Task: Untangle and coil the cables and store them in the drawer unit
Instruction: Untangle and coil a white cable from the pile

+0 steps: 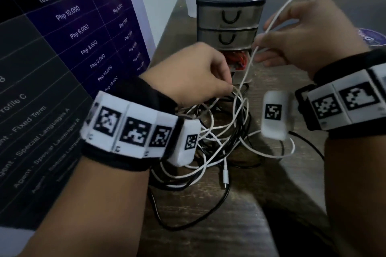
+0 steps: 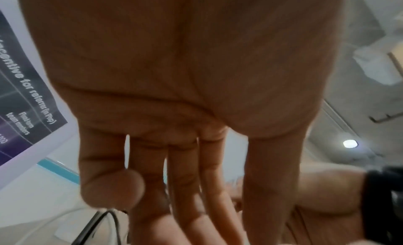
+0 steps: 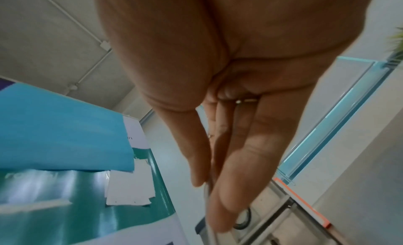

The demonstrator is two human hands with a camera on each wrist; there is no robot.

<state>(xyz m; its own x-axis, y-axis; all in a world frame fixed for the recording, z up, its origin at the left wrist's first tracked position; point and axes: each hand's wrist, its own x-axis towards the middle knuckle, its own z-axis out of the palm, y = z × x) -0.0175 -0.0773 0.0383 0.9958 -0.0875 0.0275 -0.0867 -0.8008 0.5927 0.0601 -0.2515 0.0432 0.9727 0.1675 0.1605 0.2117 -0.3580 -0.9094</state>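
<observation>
A tangle of thin white cable [image 1: 211,158] and glossy black cable [image 1: 227,200] lay at frame centre on the dark wood-grain table [image 1: 240,236]. The right hand [image 1: 309,33] pinched a white strand, upper right. The left hand [image 1: 192,73] pinched loops at centre. Behind stood the smoky-plastic drawer unit [image 1: 228,21].

Marker-printed white wristbands [image 1: 133,131], black straps

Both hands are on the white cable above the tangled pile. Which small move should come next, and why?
Probably the right hand should draw the white cable further up and away while the left hand holds its strand at the pile: the rest of the white cable looks looped among black cables there.
</observation>
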